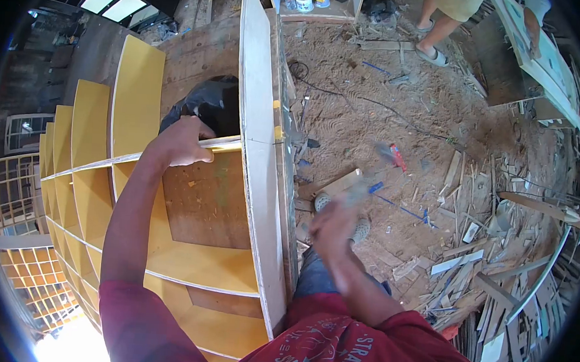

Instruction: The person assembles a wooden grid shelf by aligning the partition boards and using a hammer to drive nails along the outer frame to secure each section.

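My left hand is closed over the front edge of a yellow shelf board, close to where it meets the tall white-faced side panel. The board belongs to a large yellow shelf unit with many compartments. To the right of the panel, my right hand is raised above the floor and smeared by motion. Its fingers look wrapped round a blurred tool, which seems to be a hammer, though its head is not clear. A dark plastic bag lies behind my left hand.
Wood scraps and offcuts litter the sandy floor on the right. A black cable crosses it. Another person's legs stand at the top right, by a leaning panel. Small containers sit in a cabinet at the top.
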Available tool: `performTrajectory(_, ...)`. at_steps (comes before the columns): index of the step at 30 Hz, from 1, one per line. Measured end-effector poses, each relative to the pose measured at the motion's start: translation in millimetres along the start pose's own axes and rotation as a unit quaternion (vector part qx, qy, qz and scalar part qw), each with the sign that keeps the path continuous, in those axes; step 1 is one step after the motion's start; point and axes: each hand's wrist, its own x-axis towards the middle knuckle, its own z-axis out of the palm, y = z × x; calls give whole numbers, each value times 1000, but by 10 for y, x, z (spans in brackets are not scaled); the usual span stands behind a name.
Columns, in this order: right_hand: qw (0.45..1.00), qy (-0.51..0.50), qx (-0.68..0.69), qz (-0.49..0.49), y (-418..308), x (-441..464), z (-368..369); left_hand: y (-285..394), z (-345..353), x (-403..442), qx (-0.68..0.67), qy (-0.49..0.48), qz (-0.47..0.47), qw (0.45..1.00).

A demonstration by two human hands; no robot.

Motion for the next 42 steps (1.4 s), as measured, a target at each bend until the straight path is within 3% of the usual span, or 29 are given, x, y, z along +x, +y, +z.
performTrajectory(2, 972, -104, -199, 65, -269, -261, 372, -17, 23, 2, 5, 6, 16, 1000)
performTrajectory(3, 927, -162, -323, 103, -453, -393, 553, -6, 22, -6, 5, 1, 16, 1000)
performTrajectory(6, 963, -122, -236, 54, -805, -303, 318, -47, 7, -3, 4, 6, 18, 1000)
performTrajectory(7, 989, -119, -88, 5, -846, -182, 206, -53, 17, 5, 2, 10, 20, 1000)
performTrajectory(10, 995, 81, 48, -41, -638, 103, 108, 67, -41, -22, 16, -15, -15, 1000)
performTrajectory(12, 999, 39, -32, 19, -66, -25, 157, 17, -11, -10, 14, 0, 2, 1000)
performTrajectory(15, 941, -154, -255, 163, -222, -436, 556, 15, 14, -7, 12, 4, 13, 1000)
performTrajectory(18, 953, -56, -293, 50, -530, -291, 295, -69, 21, -12, 1, 13, 14, 1000)
performTrajectory(20, 995, 67, -67, 17, -755, -88, 205, -72, 49, -12, -11, 11, 5, 1000)
performTrajectory(23, 957, 266, -113, -18, -349, 171, 165, -6, -4, -12, -17, -11, -23, 1000)
performTrajectory(24, 934, 279, -95, 203, -387, 185, 461, -17, -9, 4, -14, -1, -10, 1000)
performTrajectory(26, 924, 134, -167, 318, -371, 60, 626, -55, 9, -22, -9, 13, 6, 1000)
performTrajectory(27, 946, -13, -249, 210, -219, -233, 431, -67, 18, -26, 2, 3, 11, 1000)
performTrajectory(28, 929, -162, -319, 90, -114, -383, 359, -76, 2, -2, 12, -4, 17, 1000)
performTrajectory(29, 939, -135, -288, 131, -481, -410, 492, -85, 0, 16, 18, -10, 21, 1000)
performTrajectory(31, 985, 8, -157, 71, -641, -177, 183, -92, -10, -20, 14, -4, 12, 1000)
performTrajectory(34, 982, 188, -20, -4, -539, -52, 556, -43, -23, -59, -10, -16, -3, 1000)
performTrajectory(35, 976, 80, -201, 3, -318, -100, 509, -68, 13, -55, -10, -1, 7, 1000)
performTrajectory(36, 927, -32, -372, 8, 36, -141, 358, -87, 9, -49, -8, 17, 17, 1000)
performTrajectory(38, 870, -130, -470, 72, 31, -254, 335, -65, -10, -75, -12, 4, 13, 1000)
performTrajectory(40, 920, -112, -336, 169, -588, -344, 707, -61, -69, -76, -11, 0, 10, 1000)
performTrajectory(42, 966, -83, -226, 92, -695, -238, 517, -59, -45, -83, -18, -2, 3, 1000)
